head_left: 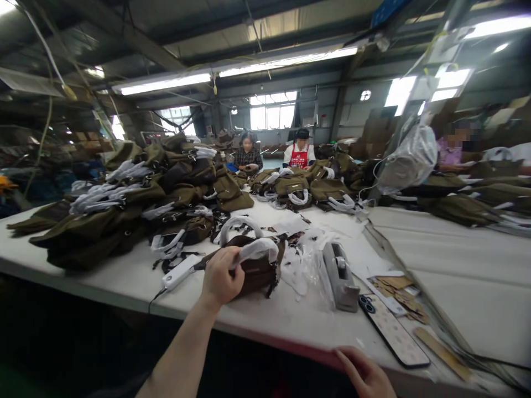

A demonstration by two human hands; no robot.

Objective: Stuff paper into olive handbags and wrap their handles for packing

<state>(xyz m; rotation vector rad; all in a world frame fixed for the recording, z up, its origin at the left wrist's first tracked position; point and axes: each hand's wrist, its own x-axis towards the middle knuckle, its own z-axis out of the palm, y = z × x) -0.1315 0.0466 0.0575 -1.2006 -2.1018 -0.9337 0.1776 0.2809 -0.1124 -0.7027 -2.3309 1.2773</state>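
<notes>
Left hand (223,276) gripping wrapped handle (259,250).

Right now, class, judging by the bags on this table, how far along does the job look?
Apparently done: the near bag has both handles wrapped in white, like many in the heap. In hand: the left hand grips one wrapped handle; the right hand holds nothing visible. Possibly left: covering it, since clear plastic lies loose nearby. I cannot tell whether the heaped bags are finished.

I'm in a bag workshop: olive bags (91,226) heaped at 10 o'clock, strip lights (288,62) overhead, tape dispenser (341,276) at 2.
</notes>
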